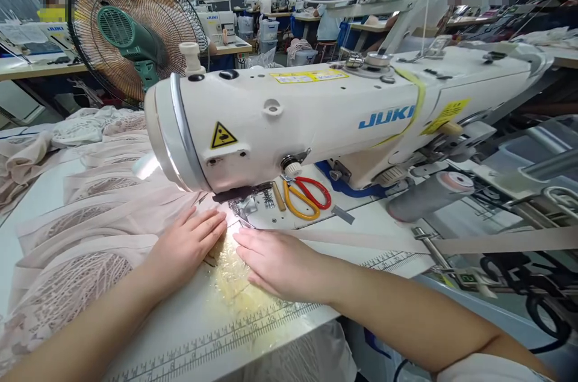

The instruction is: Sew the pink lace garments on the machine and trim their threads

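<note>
My left hand (192,243) lies palm down just left of the sewing machine's presser foot (244,207), fingers stretched out over pale pink fabric (149,207). My right hand (280,261) rests on the bed just right of it, fingers extended to the left and thumb low; its palm is hidden. A pale pink strip (361,240) runs from the right to behind my right hand. Clear, yellowed tape (239,285) covers the table between and below my hands. The white JUKI machine head (253,117) hides the needle area in part.
Scissors (300,198) with red and yellow handles lie on the bed beside the foot. Pink lace pieces (85,273) spread over the left side. A grey thread cone (428,195) lies at right. A fan (130,26) stands behind; a person (424,14) is at back right.
</note>
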`<state>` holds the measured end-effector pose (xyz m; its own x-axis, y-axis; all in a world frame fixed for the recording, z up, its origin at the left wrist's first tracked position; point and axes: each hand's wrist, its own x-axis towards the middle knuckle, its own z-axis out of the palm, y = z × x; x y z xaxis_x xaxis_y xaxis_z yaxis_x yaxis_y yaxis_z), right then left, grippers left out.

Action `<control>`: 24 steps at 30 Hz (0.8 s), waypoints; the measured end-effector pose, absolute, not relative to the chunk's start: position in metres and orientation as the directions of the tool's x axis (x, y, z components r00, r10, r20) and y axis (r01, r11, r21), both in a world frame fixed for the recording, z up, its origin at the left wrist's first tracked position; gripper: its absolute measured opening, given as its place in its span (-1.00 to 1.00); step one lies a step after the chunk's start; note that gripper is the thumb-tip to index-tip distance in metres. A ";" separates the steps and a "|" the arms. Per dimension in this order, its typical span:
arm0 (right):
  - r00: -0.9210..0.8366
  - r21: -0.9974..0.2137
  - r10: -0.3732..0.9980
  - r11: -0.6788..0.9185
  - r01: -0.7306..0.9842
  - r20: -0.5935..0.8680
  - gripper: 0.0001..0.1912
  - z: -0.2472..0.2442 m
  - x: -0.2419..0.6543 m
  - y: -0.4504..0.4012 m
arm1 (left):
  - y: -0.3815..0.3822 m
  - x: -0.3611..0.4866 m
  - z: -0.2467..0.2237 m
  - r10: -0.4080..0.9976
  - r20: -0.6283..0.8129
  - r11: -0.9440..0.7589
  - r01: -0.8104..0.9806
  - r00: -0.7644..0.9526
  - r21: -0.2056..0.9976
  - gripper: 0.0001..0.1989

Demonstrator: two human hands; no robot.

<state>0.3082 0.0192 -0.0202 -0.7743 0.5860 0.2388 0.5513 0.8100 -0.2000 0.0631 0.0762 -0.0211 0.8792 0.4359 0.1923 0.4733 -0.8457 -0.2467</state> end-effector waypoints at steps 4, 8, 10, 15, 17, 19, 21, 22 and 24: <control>-0.778 -0.198 0.586 0.810 0.552 0.227 -0.64 -0.019 0.309 0.021 | 0.087 0.065 -0.022 0.436 0.201 -0.846 0.476 0.877 -0.240 -0.60; -0.787 -0.207 0.583 0.811 0.547 0.203 -0.67 -0.017 0.309 0.021 | 0.087 0.073 -0.010 0.433 0.218 -0.830 0.482 0.874 -0.281 -0.63; -0.794 -0.202 0.575 0.816 0.541 0.198 -0.66 -0.015 0.309 0.020 | 0.072 0.072 0.001 0.502 0.222 -0.777 0.549 0.836 -0.308 -0.62; -0.807 -0.223 0.563 0.822 0.524 0.177 -0.76 -0.010 0.309 0.020 | -0.008 0.030 0.015 0.876 -0.084 -0.475 0.822 0.474 -0.314 -0.62; -0.811 -0.235 0.559 0.822 0.518 0.169 -0.81 -0.009 0.308 0.022 | -0.039 0.009 0.010 0.913 -0.192 -0.401 0.873 0.359 -0.276 -0.59; -0.811 -0.254 0.563 0.817 0.518 0.156 -0.86 -0.006 0.306 0.024 | -0.057 -0.005 0.001 0.925 -0.232 -0.358 0.897 0.301 -0.260 -0.55; -0.807 -0.286 0.571 0.806 0.518 0.148 -0.92 -0.002 0.305 0.022 | -0.062 -0.008 -0.005 0.938 -0.198 -0.331 0.907 0.285 -0.260 -0.52; -0.801 -0.310 0.575 0.801 0.512 0.163 -0.92 0.001 0.305 0.018 | -0.060 -0.008 -0.007 0.946 -0.162 -0.316 0.913 0.281 -0.258 -0.50; -0.779 -0.402 0.579 0.790 0.463 0.240 -0.88 0.006 0.308 0.000 | -0.051 -0.006 -0.009 0.959 -0.076 -0.284 0.926 0.273 -0.250 -0.47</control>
